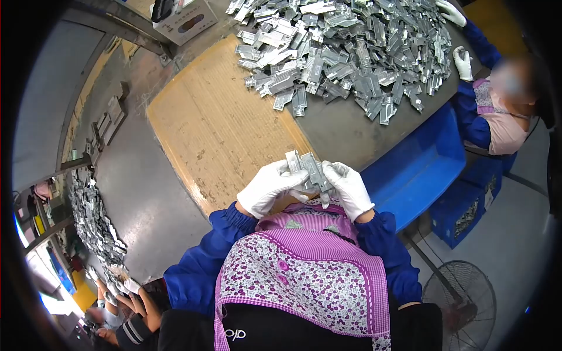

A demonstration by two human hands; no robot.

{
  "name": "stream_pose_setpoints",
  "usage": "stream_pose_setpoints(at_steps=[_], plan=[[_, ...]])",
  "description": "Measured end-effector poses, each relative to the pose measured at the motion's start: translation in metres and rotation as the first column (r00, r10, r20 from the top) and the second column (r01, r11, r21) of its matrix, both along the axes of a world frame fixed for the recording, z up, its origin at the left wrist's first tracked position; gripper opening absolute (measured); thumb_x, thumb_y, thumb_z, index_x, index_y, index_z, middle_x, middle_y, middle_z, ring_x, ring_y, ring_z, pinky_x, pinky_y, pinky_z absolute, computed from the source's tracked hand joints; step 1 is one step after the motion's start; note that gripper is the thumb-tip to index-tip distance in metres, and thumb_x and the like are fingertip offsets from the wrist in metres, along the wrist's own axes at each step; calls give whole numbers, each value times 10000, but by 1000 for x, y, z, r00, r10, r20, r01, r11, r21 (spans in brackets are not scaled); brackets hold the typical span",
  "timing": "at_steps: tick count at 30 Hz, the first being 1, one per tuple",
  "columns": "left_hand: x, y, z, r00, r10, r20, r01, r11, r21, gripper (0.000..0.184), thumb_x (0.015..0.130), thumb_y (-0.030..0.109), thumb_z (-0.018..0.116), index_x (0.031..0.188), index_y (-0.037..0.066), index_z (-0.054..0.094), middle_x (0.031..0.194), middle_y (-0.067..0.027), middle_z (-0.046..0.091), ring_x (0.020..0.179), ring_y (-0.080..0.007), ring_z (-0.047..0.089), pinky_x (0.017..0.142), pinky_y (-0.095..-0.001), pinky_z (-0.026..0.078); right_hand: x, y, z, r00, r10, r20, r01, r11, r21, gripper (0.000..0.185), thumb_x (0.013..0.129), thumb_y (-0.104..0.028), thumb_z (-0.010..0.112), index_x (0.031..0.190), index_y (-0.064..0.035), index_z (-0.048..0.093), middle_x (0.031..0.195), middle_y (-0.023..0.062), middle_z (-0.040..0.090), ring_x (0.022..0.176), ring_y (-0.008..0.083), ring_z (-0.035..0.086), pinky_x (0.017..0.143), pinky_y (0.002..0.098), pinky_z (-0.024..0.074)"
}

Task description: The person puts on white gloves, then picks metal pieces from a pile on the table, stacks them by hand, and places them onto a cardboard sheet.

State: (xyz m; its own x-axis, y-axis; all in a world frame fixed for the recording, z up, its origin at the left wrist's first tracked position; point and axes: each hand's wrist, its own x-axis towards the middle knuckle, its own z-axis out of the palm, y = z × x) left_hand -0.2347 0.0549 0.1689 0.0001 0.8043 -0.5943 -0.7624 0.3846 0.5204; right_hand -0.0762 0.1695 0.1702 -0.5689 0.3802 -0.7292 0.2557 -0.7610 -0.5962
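Both my hands wear white gloves and meet in front of the floral apron, over the near edge of the table. My left hand (273,186) grips grey metal parts (309,169) from the left side, its fingers wrapped round them. From the right, my right hand (350,186) pinches the same parts between thumb and fingers. The parts are flat and stepped, held upright side by side; their exact number is unclear. Beneath them lies the near end of a brown cardboard sheet (216,117). Beyond is a large heap of similar metal parts (351,52).
A blue tray (418,169) is at the right table edge, with a blue crate (459,213) and a fan (459,304) below. One co-worker (497,111) sits at the right; others are at the lower left beside another heap (96,222). A white box (186,22) stands upper left.
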Motion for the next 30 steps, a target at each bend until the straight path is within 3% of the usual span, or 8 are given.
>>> stream_pose_setpoints(at_steps=[9,13,16,19,21,22,25,30], plan=[[4,2,-14,999,36,21,-35,997,-64,403,879,183,642,1198,-35,527,1040,-72,621,887,-138,617,760,-275,523,-7,-8,-8,992,-41,119,28,994,108,288,914,-308,592,802,-43,567,656,12,578,424,62,486,389,210,413],[1,3,-14,998,0,69,8,993,-119,399,873,206,651,1176,-30,544,994,-62,630,882,-130,614,755,-264,516,-14,-13,-4,955,194,224,-236,955,179,374,933,-348,548,747,-24,555,577,23,550,424,73,493,384,235,409],[-2,-1,-22,997,-28,-77,20,994,-111,402,872,220,654,1177,-20,549,969,-56,634,869,-122,615,745,-258,514,-10,-17,-16,889,353,292,-450,791,415,334,925,-314,557,782,-14,595,536,90,530,457,127,535,442,270,427],[-1,-5,-27,983,98,-158,-113,989,-91,380,876,217,647,1160,-15,549,962,-84,641,858,-141,625,737,-263,510,-12,3,-25,864,359,353,-486,408,773,271,917,-281,551,875,-20,607,656,126,611,581,248,600,522,335,456],[-10,-9,-27,985,141,-97,-146,988,-53,341,881,206,639,1124,-11,537,961,-107,638,871,-166,625,742,-275,509,-37,28,-23,873,234,429,-488,458,743,291,909,-317,546,921,-32,602,762,133,646,684,280,629,581,361,480],[-15,-12,-27,986,156,-65,-159,987,-34,323,884,200,635,1107,-8,532,961,-118,636,878,-178,626,745,-282,508,-54,41,-24,847,155,508,-476,645,598,324,900,-358,546,947,-42,599,832,138,660,748,293,644,629,377,498],[-16,-13,-29,959,278,-51,-279,960,-12,266,888,188,626,1046,17,498,911,-124,627,798,-205,629,710,-303,511,-106,55,-2,667,149,730,-712,416,566,516,820,-531,563,987,-42,564,985,161,647,912,355,634,804,415,484],[-26,-18,-30,986,156,-58,-155,988,9,324,904,244,597,1114,16,504,907,-114,619,750,-149,603,645,-256,483,-131,49,-57,668,-26,744,-737,113,666,373,835,-386,558,981,-43,554,880,188,616,791,357,635,693,444,517]])
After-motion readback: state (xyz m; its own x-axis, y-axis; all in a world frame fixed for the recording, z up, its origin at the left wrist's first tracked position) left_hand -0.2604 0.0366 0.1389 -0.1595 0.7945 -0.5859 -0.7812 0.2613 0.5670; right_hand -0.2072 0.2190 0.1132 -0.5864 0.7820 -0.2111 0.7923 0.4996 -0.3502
